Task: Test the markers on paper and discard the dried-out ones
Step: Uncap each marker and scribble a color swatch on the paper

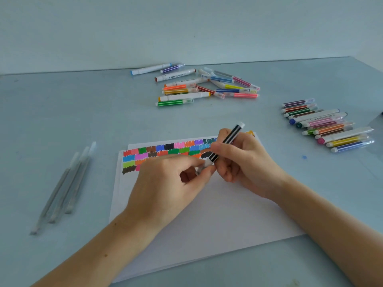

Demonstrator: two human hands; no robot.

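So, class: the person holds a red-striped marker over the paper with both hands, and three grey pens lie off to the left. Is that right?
Not quite. The head view shows the marker is black-striped, not red-striped. The rest holds: the right hand grips its barrel, the left hand pinches its clear cap end, over the paper, and three grey pens lie to the left.

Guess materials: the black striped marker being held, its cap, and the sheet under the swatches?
Black striped marker: likely smooth plastic, slight sheen on the barrel. Clear cap: looks like translucent plastic, partly see-through. Paper sheet: matte white paper, ink swatches sit flat on it without glare.
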